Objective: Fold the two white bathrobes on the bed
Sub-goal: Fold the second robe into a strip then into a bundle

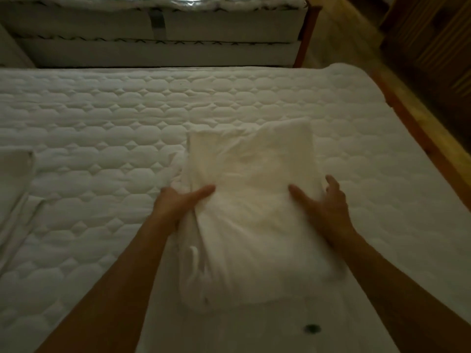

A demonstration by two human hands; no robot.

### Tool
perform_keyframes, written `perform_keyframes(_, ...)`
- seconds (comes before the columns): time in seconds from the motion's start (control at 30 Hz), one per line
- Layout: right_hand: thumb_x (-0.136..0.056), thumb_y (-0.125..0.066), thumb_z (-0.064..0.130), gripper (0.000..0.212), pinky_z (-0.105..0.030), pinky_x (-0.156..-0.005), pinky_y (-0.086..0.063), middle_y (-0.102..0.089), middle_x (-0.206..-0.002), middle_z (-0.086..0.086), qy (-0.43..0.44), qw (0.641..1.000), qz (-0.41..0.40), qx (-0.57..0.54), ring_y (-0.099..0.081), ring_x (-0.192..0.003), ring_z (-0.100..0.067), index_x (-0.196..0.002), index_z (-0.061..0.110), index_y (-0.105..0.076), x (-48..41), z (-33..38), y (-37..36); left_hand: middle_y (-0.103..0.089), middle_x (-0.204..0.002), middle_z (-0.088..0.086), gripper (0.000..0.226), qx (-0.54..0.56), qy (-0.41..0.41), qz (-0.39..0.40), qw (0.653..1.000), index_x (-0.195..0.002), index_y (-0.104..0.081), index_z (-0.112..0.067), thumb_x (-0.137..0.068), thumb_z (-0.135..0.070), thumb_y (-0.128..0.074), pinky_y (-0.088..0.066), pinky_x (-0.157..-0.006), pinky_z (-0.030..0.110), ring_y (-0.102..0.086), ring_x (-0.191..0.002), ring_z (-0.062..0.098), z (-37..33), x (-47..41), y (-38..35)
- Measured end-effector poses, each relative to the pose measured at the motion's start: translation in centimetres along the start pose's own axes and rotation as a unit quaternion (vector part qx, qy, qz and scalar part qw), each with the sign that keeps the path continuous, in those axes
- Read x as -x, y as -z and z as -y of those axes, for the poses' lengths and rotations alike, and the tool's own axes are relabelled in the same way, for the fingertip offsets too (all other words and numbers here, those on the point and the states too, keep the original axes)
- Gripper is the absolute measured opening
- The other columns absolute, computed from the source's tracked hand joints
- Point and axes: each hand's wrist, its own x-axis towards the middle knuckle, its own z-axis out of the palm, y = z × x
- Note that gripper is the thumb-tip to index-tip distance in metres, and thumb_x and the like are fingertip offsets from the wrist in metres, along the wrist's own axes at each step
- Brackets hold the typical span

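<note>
Head view, looking down over both forearms. The left hand (178, 202) grips the left edge of the folded bathrobe (252, 200): its thumb lies across the top of the cloth and its fingers are hidden under the fabric. The right hand (323, 202) rests wide on the right edge of the same bundle, thumb on the top surface and fingers spread and nearly straight over the side, holding nothing.

The folded bathrobe is a thick, roughly rectangular white bundle with its long axis running away from the person. It lies on the bed (102, 128) near the near edge, right of the middle of the frame. Its top surface is creased, and looser folds hang down its left side below the left hand.

The bed has a white quilted cover with a repeating stitched pattern. A small dark spot (312, 328) shows on the cover just nearer than the bundle, between the forearms.

A second bathrobe (15, 174), also white, lies on the bed at the left edge of the frame, well apart from the bundle and partly cut off by the frame.

A wooden bed frame (413, 123) borders the bed on the right. Beyond the far edge stands a second bed (153, 47) with stacked mattresses. A wooden floor (344, 42) and dark wooden furniture (433, 34) fill the upper right.
</note>
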Motion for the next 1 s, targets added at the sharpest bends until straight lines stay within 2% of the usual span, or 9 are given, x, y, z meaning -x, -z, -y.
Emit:
perform_keyframes(0.03, -0.043, -0.08, 0.085, 0.129, -0.049, -0.106, -0.049, -0.057, -0.142, -0.013, -0.066, 0.994, 0.023, -0.082, -0.059, -0.125, -0.03, -0.145, 0.012, -0.047, -0.8, 0.5, 0.7, -0.071, -0.12, 0.004, 0.104, 0.037, 0.012, 0.032, 0.999, -0.131, -0.06, -0.018, -0.043, -0.06, -0.095, -0.059, -0.089, 0.044, -0.069, -0.104, 0.026, -0.1, 0.3, 0.6)
perform_keyframes(0.1, -0.042, -0.091, 0.067, 0.103, -0.049, -0.091, -0.058, -0.074, -0.114, -0.012, -0.12, 0.972, 0.108, -0.168, -0.072, -0.101, -0.031, -0.12, 0.004, -0.067, -1.2, 0.9, 1.9, -0.073, -0.11, 0.003, 0.087, 0.079, 0.019, 0.083, 0.993, -0.124, -0.064, -0.016, -0.049, -0.045, -0.099, -0.063, -0.075, 0.038, -0.072, -0.093, 0.023, -0.1, 1.4, 1.6)
perform_keyframes(0.23, -0.063, -0.088, 0.038, 0.057, -0.036, -0.061, -0.058, -0.078, -0.09, -0.009, -0.098, 0.964, 0.147, -0.197, -0.075, -0.08, -0.029, -0.106, 0.005, -0.072, 1.6, 3.7, 2.5, -0.061, -0.117, 0.006, 0.086, 0.121, -0.009, 0.083, 0.989, -0.133, -0.046, -0.011, -0.063, -0.023, -0.095, -0.056, -0.064, 0.032, -0.064, -0.091, 0.02, -1.2, 3.9, 3.1)
perform_keyframes(0.33, -0.074, -0.083, 0.027, 0.042, -0.034, -0.049, -0.058, -0.078, -0.083, -0.011, -0.048, 0.956, 0.154, -0.245, -0.076, -0.068, -0.028, -0.105, 0.002, -0.072, 4.6, 6.3, 3.3, -0.062, -0.104, 0.001, 0.067, 0.131, -0.045, 0.068, 0.988, -0.12, -0.049, -0.017, -0.068, -0.018, -0.091, -0.05, -0.059, 0.028, -0.062, -0.084, 0.015, -2.2, 6.7, 6.4)
perform_keyframes(0.4, -0.077, -0.081, 0.026, 0.039, -0.035, -0.05, -0.059, -0.079, -0.088, -0.012, -0.036, 0.948, 0.172, -0.264, -0.076, -0.071, -0.029, -0.108, 0.004, -0.071, 7.5, 8.1, 3.5, -0.064, -0.108, 0.002, 0.069, 0.124, -0.059, 0.052, 0.989, -0.121, -0.052, -0.019, -0.066, -0.024, -0.092, -0.052, -0.063, 0.029, -0.064, -0.087, 0.017, -2.8, 8.9, 10.4)
perform_keyframes(0.53, -0.068, -0.082, 0.035, 0.056, -0.041, -0.059, -0.061, -0.077, -0.102, -0.015, -0.045, 0.921, 0.231, -0.31, -0.075, -0.085, -0.035, -0.117, 0.01, -0.069, 14.0, 13.7, 1.1, -0.062, -0.113, -0.001, 0.087, 0.081, -0.08, 0.026, 0.993, -0.137, -0.048, -0.019, -0.064, -0.034, -0.093, -0.052, -0.066, 0.032, -0.063, -0.095, 0.018, -4.0, 13.1, 20.5)
perform_keyframes(0.67, -0.028, -0.096, 0.053, 0.099, -0.044, -0.063, -0.061, -0.078, -0.1, -0.013, -0.04, 0.907, 0.258, -0.331, -0.076, -0.084, -0.035, -0.112, 0.01, -0.07, 20.2, 21.4, -6.1, -0.057, -0.128, 0.001, 0.097, 0.04, -0.073, -0.034, 0.996, -0.145, -0.043, -0.02, -0.064, -0.039, -0.092, -0.051, -0.082, 0.039, -0.059, -0.107, 0.023, -3.1, 14.5, 33.4)
perform_keyframes(0.8, -0.062, -0.087, 0.036, 0.063, -0.041, -0.06, -0.061, -0.078, -0.098, -0.01, -0.018, 0.878, 0.315, -0.36, -0.077, -0.081, -0.029, -0.115, 0.007, -0.069, 24.7, 29.8, -16.8, -0.061, -0.128, -0.001, 0.09, 0.022, -0.059, -0.088, 0.994, -0.142, -0.049, -0.02, -0.064, -0.039, -0.091, -0.053, -0.077, 0.036, -0.062, -0.102, 0.019, -0.3, 12.2, 47.3)
perform_keyframes(1.0, -0.065, -0.089, 0.029, 0.06, -0.051, -0.078, -0.062, -0.078, -0.101, -0.009, -0.039, 0.856, 0.322, -0.402, -0.076, -0.088, -0.031, -0.117, 0.008, -0.068, 27.9, 36.2, -31.7, -0.07, -0.113, -0.003, 0.068, 0.023, -0.055, -0.116, 0.991, -0.126, -0.062, -0.02, -0.067, -0.036, -0.09, -0.057, -0.076, 0.036, -0.068, -0.101, 0.02, 4.6, 4.7, 60.6)
